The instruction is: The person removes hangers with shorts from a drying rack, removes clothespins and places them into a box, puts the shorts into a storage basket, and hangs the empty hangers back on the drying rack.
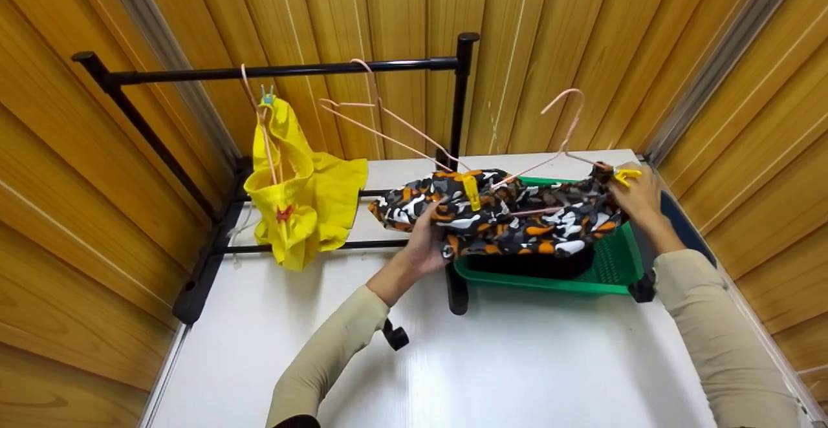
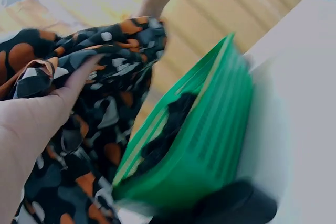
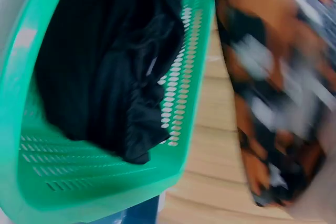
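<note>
A pair of camouflage-print shorts in black, orange, white and grey stretches between both hands, with a pink wire hanger rising from its waist opening. A yellow clothespin clamps the waistband toward the left; a second yellow clothespin is at the right end. My left hand grips the left part of the shorts, thumb on the front of the cloth. At the right end, my right hand holds the cloth right beside the clothespin, its fingertips partly hidden. The right wrist view is blurred there.
A green basket with black cloth inside stands below the shorts. On the left, a black rack bears a yellow garment clipped to a hanger, and another pink hanger. A dark blue container sits at the right wall.
</note>
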{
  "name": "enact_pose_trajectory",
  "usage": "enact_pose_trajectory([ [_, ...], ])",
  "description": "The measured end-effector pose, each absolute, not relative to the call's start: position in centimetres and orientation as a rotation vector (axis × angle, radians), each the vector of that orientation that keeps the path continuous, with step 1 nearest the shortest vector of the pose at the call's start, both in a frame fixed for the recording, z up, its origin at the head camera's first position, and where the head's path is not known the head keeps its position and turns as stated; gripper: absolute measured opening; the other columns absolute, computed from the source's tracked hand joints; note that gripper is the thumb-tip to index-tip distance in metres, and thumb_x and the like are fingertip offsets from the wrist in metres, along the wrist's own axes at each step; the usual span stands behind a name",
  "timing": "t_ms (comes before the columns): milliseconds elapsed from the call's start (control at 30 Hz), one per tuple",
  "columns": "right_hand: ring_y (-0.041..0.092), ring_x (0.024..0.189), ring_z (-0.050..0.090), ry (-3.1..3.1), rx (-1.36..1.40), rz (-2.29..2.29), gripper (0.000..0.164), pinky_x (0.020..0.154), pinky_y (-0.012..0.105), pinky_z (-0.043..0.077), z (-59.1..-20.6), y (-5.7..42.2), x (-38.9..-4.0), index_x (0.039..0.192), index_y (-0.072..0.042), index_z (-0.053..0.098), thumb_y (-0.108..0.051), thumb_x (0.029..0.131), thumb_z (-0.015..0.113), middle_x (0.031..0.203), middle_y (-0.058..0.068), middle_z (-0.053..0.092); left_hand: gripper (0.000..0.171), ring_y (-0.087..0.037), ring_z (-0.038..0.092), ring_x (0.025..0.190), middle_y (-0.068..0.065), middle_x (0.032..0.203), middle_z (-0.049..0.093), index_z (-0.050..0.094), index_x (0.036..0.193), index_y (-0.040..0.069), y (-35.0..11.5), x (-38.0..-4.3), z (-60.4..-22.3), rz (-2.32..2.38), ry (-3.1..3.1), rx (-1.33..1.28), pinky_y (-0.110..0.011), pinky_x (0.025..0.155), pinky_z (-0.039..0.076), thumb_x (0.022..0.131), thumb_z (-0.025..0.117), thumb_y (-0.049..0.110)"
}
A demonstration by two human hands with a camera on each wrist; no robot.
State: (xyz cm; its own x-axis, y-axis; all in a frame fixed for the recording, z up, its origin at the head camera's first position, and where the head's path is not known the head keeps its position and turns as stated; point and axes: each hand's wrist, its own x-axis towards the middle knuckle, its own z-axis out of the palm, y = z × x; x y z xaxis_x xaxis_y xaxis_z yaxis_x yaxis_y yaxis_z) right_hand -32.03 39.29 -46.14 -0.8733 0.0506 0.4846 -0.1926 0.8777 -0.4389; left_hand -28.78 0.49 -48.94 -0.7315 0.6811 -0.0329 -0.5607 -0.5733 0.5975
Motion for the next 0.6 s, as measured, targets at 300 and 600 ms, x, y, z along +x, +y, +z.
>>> enact_pose_trajectory([
  [300, 0.057, 0.101, 0.051, -2.18, -0.296, 0.82, 0.026, 0.092, 0.062, 0.03, -47.7, 40.2, -33.6, 0.096, 0.017, 0.064, -0.003, 0.092, 0.049, 0.097, 0.039, 0.062, 0.046, -0.013, 0.066, 0.094, 0.001, 0.105, 0.068, 0.066, 0.113, 0.018, 6.4, -30.1, -50.4, 2.35, 0.73, 0.138, -0.028, 0.079, 0.054, 0.104, 0.036, 0.052],
  [600, 0.051, 0.101, 0.052, -2.161, -0.591, 0.827, 0.031, 0.09, 0.053, 0.029, -50.1, 43.4, -32.0, 0.093, 0.013, 0.069, -0.004, 0.091, 0.044, 0.096, 0.036, 0.066, 0.08, -0.038, 0.061, 0.129, -0.023, 0.138, 0.062, 0.051, 0.144, 0.0, 5.7, -32.3, -51.8, 1.971, 1.462, -0.135, -0.047, 0.106, 0.051, 0.099, 0.045, 0.066],
])
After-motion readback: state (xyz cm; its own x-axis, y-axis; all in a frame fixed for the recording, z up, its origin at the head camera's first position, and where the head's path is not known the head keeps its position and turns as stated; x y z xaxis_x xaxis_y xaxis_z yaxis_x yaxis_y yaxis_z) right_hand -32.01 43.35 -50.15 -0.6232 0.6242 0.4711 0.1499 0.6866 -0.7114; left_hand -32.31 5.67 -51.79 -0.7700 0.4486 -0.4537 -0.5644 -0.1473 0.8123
